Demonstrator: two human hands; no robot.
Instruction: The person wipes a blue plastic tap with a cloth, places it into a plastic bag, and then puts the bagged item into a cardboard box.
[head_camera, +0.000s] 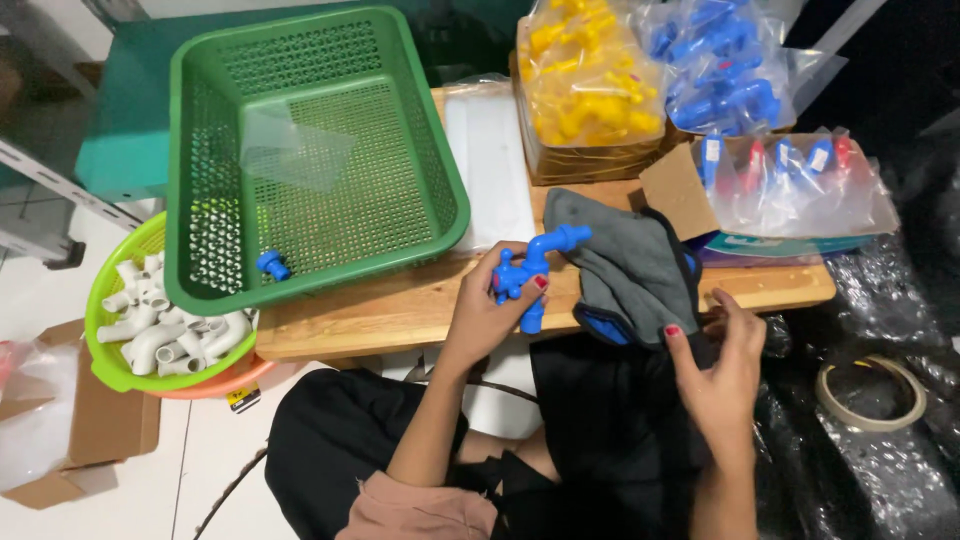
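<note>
A green basket (310, 150) holds one blue fitting (272, 265); tape roll (872, 393) lies right.

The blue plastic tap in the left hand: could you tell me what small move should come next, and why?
Probably bring the grey cloth up against the blue tap. The left hand holds the tap over the wooden table's edge, while the right hand grips the cloth's lower end just beside it. Only one blue tap lies in the green basket.

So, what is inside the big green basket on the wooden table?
Inside the green basket lie one small blue plastic tap near the front corner and a clear plastic sheet or bag on the bottom. The near wall hides nothing more that I can tell.
</note>
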